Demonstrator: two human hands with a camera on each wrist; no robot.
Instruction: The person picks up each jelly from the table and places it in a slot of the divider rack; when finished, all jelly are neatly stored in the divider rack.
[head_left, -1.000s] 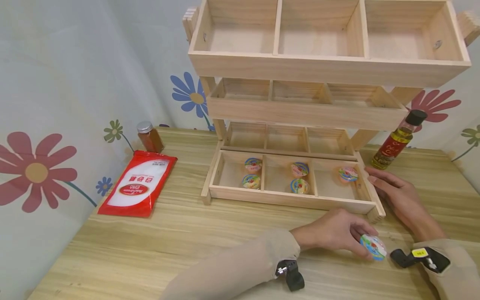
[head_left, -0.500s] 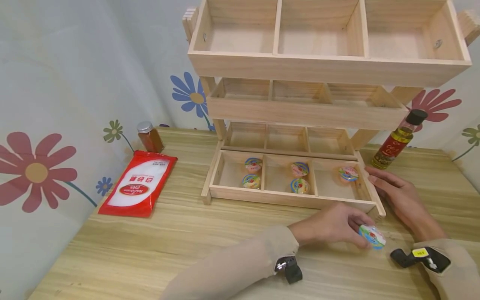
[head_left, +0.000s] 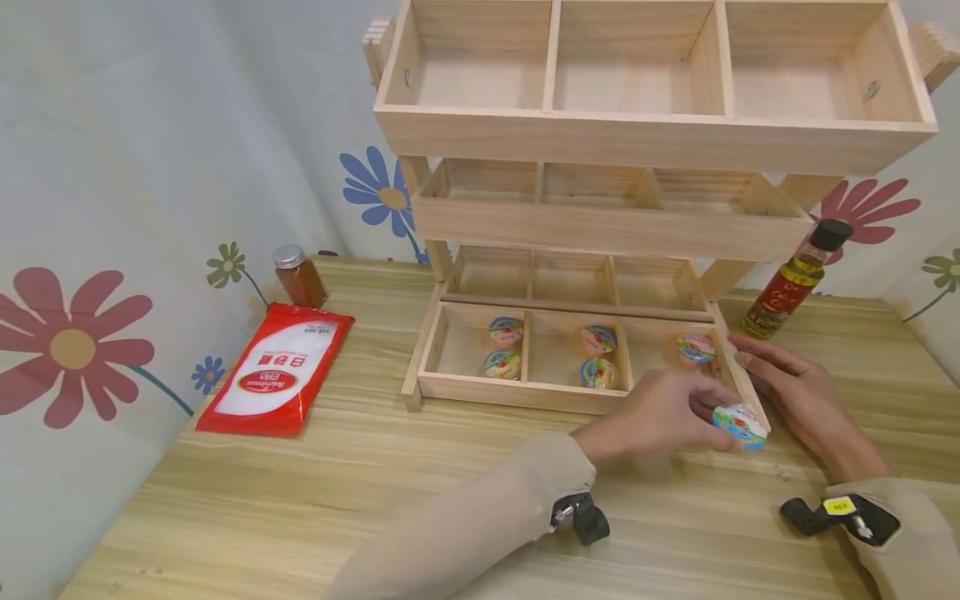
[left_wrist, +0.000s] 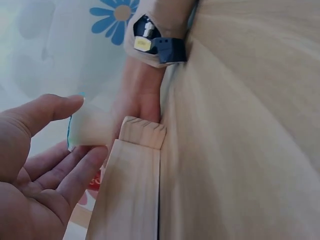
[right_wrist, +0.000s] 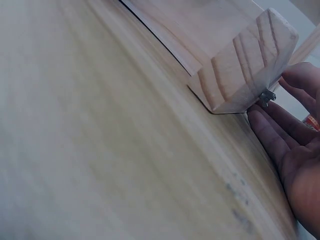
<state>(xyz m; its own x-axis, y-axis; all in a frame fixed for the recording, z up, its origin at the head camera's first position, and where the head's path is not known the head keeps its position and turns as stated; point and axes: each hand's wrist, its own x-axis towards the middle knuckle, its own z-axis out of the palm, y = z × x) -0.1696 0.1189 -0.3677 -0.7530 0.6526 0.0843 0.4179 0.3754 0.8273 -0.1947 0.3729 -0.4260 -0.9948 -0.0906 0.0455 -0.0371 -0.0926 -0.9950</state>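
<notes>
My left hand (head_left: 660,412) pinches a jelly cup (head_left: 740,427) with a printed lid, thumb on one side and fingers on the other. It hovers by the front right corner of the wooden rack (head_left: 585,400). In the left wrist view the pale cup (left_wrist: 92,127) sits between thumb and fingertips, beside the rack's wooden foot (left_wrist: 142,134). My right hand (head_left: 806,404) rests against the rack's right side with fingers extended. In the right wrist view those fingers (right_wrist: 272,132) lie by the rack's foot and a metal wing nut (right_wrist: 266,97).
The bottom tray bears two jelly cups (head_left: 502,364) in its left compartment, two more cups (head_left: 599,372) in the middle, and one cup (head_left: 696,347) at right. An oil bottle (head_left: 787,287) stands behind the right hand. A red-and-white bag (head_left: 273,371) and spice jar (head_left: 300,277) are at left.
My left hand, still holding the jelly cup, has moved up and away from me towards the bottom tray's front right corner. The right hand stays in place.
</notes>
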